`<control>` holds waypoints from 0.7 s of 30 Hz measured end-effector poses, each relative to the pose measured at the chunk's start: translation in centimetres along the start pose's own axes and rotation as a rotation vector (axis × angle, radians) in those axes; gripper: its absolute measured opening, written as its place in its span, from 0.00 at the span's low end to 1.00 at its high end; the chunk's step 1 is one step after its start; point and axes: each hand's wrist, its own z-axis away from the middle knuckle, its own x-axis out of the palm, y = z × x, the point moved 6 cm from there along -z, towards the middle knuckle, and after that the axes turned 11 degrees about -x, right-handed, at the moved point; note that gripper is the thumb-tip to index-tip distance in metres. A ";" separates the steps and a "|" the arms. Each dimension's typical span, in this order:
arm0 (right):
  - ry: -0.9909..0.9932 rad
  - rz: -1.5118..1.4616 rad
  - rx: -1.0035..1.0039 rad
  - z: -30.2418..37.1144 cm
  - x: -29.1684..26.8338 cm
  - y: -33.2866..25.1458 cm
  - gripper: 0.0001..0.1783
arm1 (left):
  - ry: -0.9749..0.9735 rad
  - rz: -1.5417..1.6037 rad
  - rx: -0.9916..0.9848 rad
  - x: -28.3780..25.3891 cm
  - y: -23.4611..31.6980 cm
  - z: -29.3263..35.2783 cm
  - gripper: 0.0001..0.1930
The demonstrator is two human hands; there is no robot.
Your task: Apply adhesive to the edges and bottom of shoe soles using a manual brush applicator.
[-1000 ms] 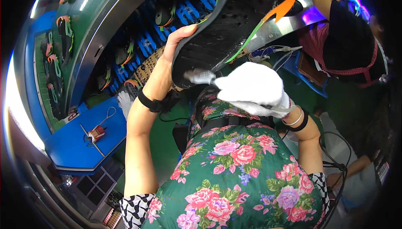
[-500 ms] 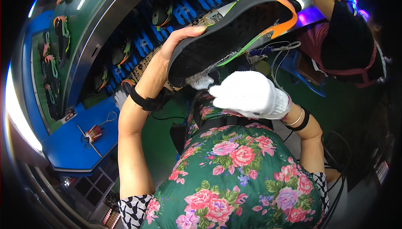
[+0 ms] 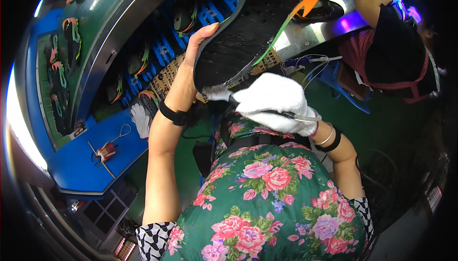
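My left hand grips a black shoe sole by its left edge and holds it raised and tilted. The sole has an orange and green rim, and wet-looking streaks mark its black inner face. My right hand, in a white knitted glove, is closed around the dark handle of a brush. The brush's pale bristles touch the sole's near end. A thin pale tube lies along the glove. Most of the brush handle is hidden by the glove.
At left, a blue table bears a small red container and a white glove. Several soles lie on the green belt. Blue racks with soles stand ahead. A dark shoe rests on the metal ledge. Another person works at right.
The sole has risen and turned, showing more of its inner face. My right hand has shifted slightly left, and the bristles have moved left along the sole's near end.
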 end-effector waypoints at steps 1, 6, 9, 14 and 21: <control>0.043 -0.134 0.122 0.6 0.0 0.6 0.10 | 0.000 0.013 0.068 -0.2 0.2 -0.1 0.23; 0.216 -0.062 0.292 1.0 -1.2 1.8 0.08 | -0.055 -0.006 0.116 -1.8 0.8 -1.1 0.27; 0.188 -0.291 0.397 1.2 -1.3 2.0 0.08 | -0.077 0.044 0.138 -1.9 -0.3 -0.9 0.32; 0.211 0.152 0.201 -0.3 -6.6 3.0 0.08 | -0.123 0.161 0.065 -0.3 -3.6 -1.3 0.36; 0.103 0.787 -0.188 -3.3 -9.7 1.6 0.12 | -0.146 0.136 -0.031 0.7 -6.1 -0.9 0.41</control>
